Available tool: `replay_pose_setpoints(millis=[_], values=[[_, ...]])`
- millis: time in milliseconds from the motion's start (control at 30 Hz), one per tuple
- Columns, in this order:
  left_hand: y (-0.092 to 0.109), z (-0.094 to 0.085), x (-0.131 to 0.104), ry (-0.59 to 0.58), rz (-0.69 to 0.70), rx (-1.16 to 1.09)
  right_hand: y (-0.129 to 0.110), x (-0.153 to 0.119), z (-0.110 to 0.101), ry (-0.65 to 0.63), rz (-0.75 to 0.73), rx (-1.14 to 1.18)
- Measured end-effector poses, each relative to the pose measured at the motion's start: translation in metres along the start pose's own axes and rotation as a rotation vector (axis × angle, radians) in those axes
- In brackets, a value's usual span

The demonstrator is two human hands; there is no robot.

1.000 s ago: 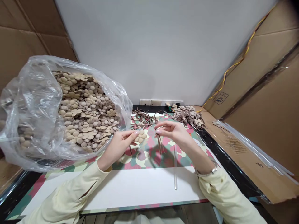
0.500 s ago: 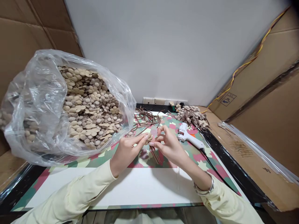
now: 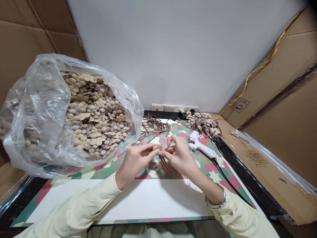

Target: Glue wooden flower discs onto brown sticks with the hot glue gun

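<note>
Petal piece and brown strips, brought together between 2 hands

Change: 1 s ago the hands stood apart; now their fingertips meet. In effect, both parts appear to be handled at 1 spot.

Left hand [image 3: 135,160]: thumb and fingers pinched on 1 beige petal piece [image 3: 156,147], mostly covered by the fingers.

Right hand [image 3: 182,158]: thumb and fingers closed on thin brown strips [image 3: 165,165], ends hanging below the fingertips; exact contact hidden.

Container, beyond and left of the left hand: 1 clear plastic bag [image 3: 47,99], mouth open towards the hands, holding many beige and greyish petal pieces [image 3: 99,115].

Loose stock, beyond the hands: 1 tangle of brown strips [image 3: 155,125]; farther right, 1 heap of petal pieces with strips [image 3: 203,124].

Tool, just right of the right hand: 1 white glue gun [image 3: 200,145], lying on the patterned mat [image 3: 215,178], black cord attached.
</note>
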State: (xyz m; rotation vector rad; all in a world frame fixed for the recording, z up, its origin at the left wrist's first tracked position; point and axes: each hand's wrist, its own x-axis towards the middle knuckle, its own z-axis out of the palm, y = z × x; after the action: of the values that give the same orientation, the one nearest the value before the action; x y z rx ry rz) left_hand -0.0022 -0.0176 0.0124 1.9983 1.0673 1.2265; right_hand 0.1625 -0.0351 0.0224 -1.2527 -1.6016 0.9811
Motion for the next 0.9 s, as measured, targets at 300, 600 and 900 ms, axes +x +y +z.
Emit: replay_pose_setpoints(millis=[300, 600, 900], values=[[0.002, -0.004, 0.003, -0.001, -0.168, -0.118, -0.005, -0.001, -0.01, -0.032, 0.043, 0.017], [0.015, -0.01, 0.007, -0.092, -0.374, -0.276, -0.011, 0.004, -0.013, -0.086, 0.178, 0.143], [0.013, -0.015, 0.009, -0.133, -0.361, -0.293, -0.007, 0.008, -0.024, -0.242, 0.148, 0.112]])
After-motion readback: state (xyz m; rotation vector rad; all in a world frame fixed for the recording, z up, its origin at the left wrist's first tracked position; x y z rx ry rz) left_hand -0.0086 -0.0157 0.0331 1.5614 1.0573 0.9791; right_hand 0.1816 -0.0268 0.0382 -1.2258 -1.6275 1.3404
